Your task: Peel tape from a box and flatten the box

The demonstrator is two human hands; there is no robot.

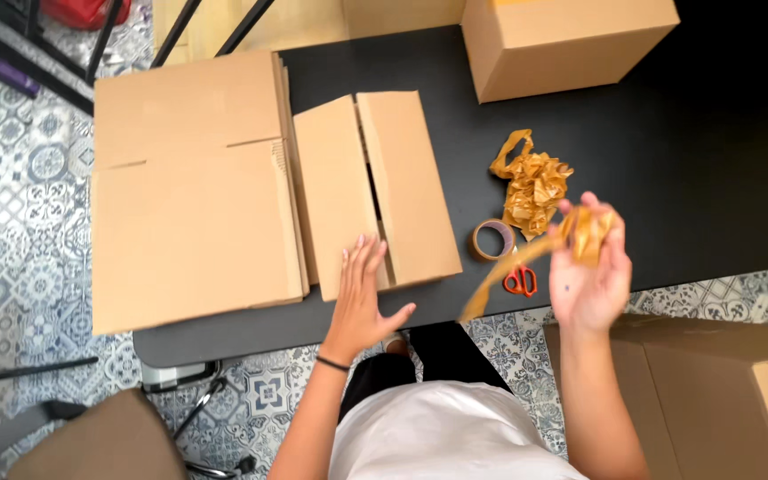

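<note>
Head view: your right hand (590,267) fingers pinch crumpled brown tape (587,229), light, sticky, limp; grip its wad. Your left hand (362,298), at 9 o'clock, rests fingers spread on flattened cardboard (375,191).

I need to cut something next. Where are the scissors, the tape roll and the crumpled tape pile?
scissors (519,281), head view, orange handles.
tape roll (492,239), head view, top rim.
crumpled tape pile (532,185), head view, middle.
</note>
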